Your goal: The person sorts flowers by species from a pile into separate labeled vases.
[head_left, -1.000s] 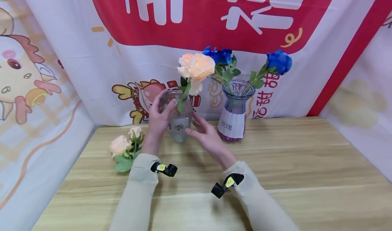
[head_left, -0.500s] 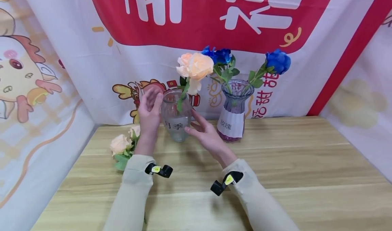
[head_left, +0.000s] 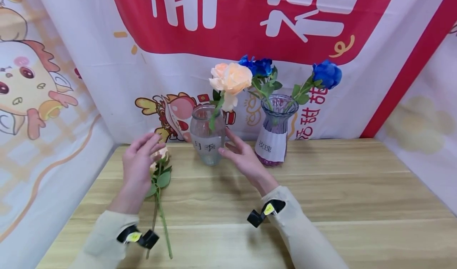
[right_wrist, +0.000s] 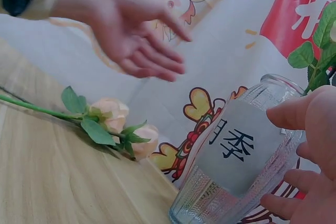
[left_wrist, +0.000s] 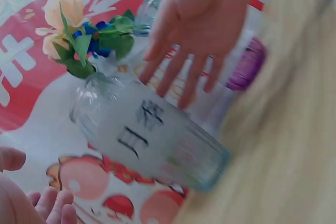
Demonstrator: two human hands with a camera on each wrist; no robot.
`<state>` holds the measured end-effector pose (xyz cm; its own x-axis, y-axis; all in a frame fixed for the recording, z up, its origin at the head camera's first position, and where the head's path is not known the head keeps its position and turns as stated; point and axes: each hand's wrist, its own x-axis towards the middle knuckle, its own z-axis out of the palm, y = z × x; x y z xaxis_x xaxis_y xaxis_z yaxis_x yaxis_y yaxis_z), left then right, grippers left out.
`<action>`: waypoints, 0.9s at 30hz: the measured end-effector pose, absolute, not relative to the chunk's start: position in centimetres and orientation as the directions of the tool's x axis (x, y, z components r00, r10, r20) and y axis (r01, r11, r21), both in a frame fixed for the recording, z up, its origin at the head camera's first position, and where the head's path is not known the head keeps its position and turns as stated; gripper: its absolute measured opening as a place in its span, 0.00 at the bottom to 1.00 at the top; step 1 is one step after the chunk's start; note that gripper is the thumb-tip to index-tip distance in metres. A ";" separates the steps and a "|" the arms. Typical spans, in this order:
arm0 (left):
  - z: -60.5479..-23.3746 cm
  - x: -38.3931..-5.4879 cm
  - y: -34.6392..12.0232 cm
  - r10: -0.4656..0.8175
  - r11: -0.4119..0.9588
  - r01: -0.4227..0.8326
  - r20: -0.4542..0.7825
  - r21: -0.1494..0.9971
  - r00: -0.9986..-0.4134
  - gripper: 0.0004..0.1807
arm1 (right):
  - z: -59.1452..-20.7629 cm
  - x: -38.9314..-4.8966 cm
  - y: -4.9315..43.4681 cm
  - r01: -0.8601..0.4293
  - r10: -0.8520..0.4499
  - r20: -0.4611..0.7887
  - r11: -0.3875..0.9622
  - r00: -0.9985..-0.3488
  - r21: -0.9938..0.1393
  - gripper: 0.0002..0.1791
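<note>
My left hand (head_left: pixel 138 166) hovers over the peach roses (head_left: pixel 163 154) lying on the table at the left, its fingers loosely extended and holding nothing. In the right wrist view, a gap shows between that hand and the roses (right_wrist: pixel 110 115). The clear glass vase (head_left: pixel 206 125), with a paper label, stands upright in the middle. Peach roses (head_left: pixel 235 78) lean out of it to the right. Beside its right side is my right hand (head_left: pixel 246 158), thumb and fingers spread around the glass; light contact cannot be ruled out.
A purple-tinted glass vase (head_left: pixel 274 123) with a paper label stands to the right, holding blue roses (head_left: pixel 326 74). Close behind both vases hangs a printed red and white cloth (head_left: pixel 171 68). The wooden table (head_left: pixel 339 197) extends toward the front and right.
My left hand has left the clear vase's rim and moved left and down to the roses on the table. The right hand stays beside the vase, which has not moved.
</note>
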<state>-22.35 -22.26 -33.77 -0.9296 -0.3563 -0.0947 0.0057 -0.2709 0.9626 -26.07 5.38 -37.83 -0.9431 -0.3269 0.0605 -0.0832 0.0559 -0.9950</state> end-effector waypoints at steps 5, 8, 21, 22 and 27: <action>-36.3 -20.0 -24.9 -0.352 -0.246 -0.117 -0.201 0.962 -0.914 0.13 | -37.8 -26.0 5.4 -0.077 -0.329 0.057 0.048 -0.943 -0.996 0.43; -37.8 -18.9 -26.3 -0.349 -0.181 -0.173 -0.227 0.968 -0.909 0.07 | -37.8 -26.0 5.4 -0.079 -0.332 0.061 0.039 -0.941 -0.996 0.42; -42.0 -17.3 -29.0 -0.173 0.159 -0.280 -0.252 0.947 -0.952 0.39 | -38.2 -26.2 5.4 -0.081 -0.340 0.066 0.030 -0.938 -0.996 0.41; -42.1 -17.3 -29.0 -0.163 0.182 -0.277 -0.249 0.943 -0.955 0.40 | -38.2 -26.2 5.4 -0.079 -0.338 0.064 0.029 -0.939 -0.996 0.41; -42.3 -17.5 -28.6 -0.150 0.358 -0.275 -0.236 0.892 -0.960 0.42 | -38.1 -26.1 5.7 -0.072 -0.326 0.059 0.028 -0.944 -0.997 0.40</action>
<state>-17.47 -28.64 -42.30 -0.9601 -0.1498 -0.2363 -0.2754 0.3576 0.8924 -26.10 5.68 -38.06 -0.9436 -0.3258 0.0592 -0.0722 0.0279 -0.9970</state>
